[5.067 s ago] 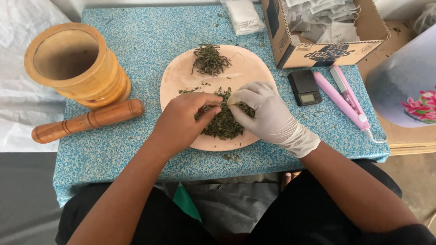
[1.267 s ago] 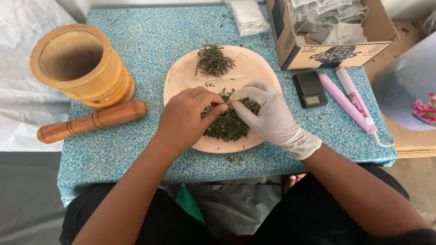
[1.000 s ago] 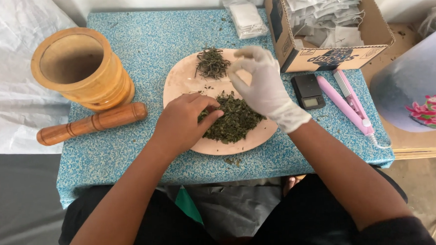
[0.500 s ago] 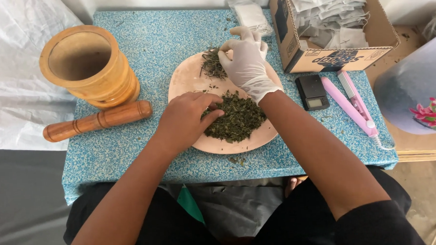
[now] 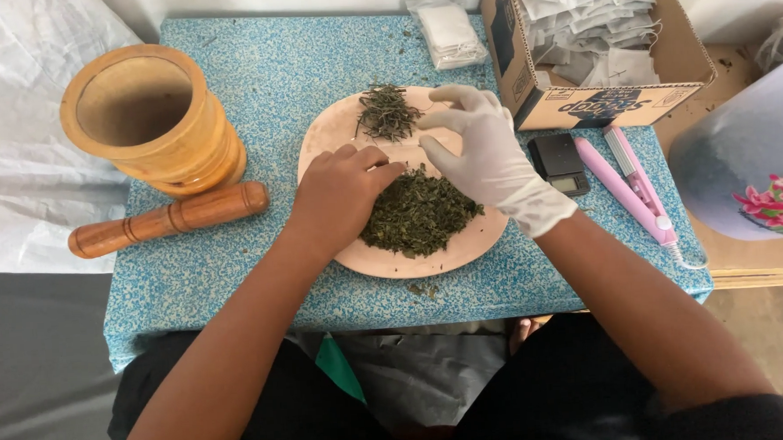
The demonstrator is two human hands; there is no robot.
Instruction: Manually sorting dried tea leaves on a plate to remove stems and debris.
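Observation:
A round pinkish plate [image 5: 384, 257] sits on the blue speckled table [image 5: 271, 84]. It carries a large pile of crumbled dried green herbs [image 5: 422, 214] and a small heap of stems [image 5: 385, 111] at its far edge. My bare left hand [image 5: 339, 191] rests on the plate, fingers curled, fingertips at the left edge of the big pile. Whether they pinch any leaves is hidden. My right hand [image 5: 485, 154], in a white glove, hovers over the plate's right side between heap and pile, fingers spread.
A wooden mortar [image 5: 145, 116] stands at the far left with a wooden pestle [image 5: 170, 221] lying in front of it. To the right are a cardboard box of small white bags [image 5: 590, 40], a black pocket scale [image 5: 558, 162] and a pink heat-sealing tool [image 5: 629, 183]. A clear packet [image 5: 446, 28] lies at the back.
My gloved right hand left the big pile, reached out over the small stem heap, and has come back toward the plate's middle. My left hand has stayed at the pile.

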